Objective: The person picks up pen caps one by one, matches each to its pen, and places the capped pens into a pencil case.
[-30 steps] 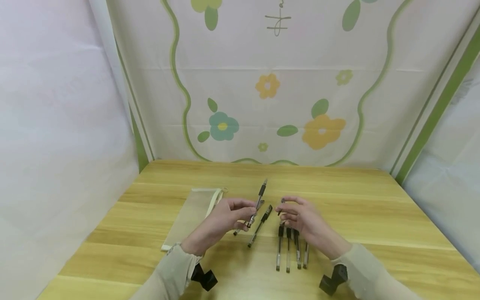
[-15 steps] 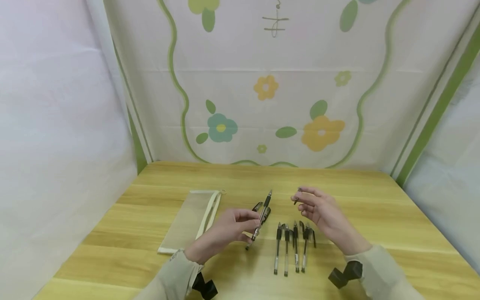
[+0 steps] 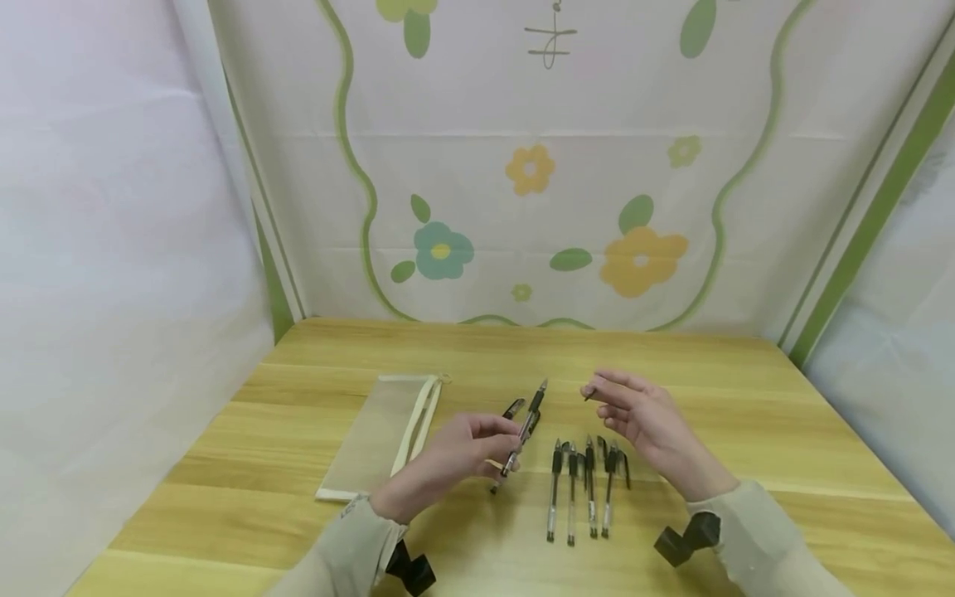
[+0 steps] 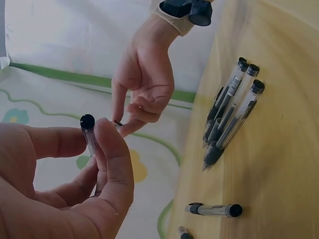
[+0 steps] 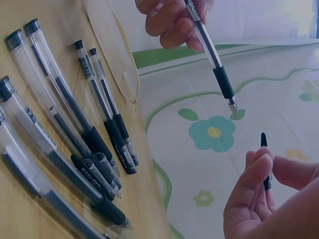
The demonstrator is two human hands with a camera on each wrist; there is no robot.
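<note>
Pen (image 3: 527,420) is uncapped and pinched between the thumb and fingers of the left hand (image 3: 464,453), above the table (image 3: 753,431) and beside four loose pens (image 3: 590,477). Good handling is judged to need a light, steady pinch, the bare tip (image 5: 233,106) kept clear of the right hand (image 3: 643,414), which pinches a small black cap (image 5: 263,140). Grip bears on the rear barrel; tip projects beyond it, away from the person
</note>
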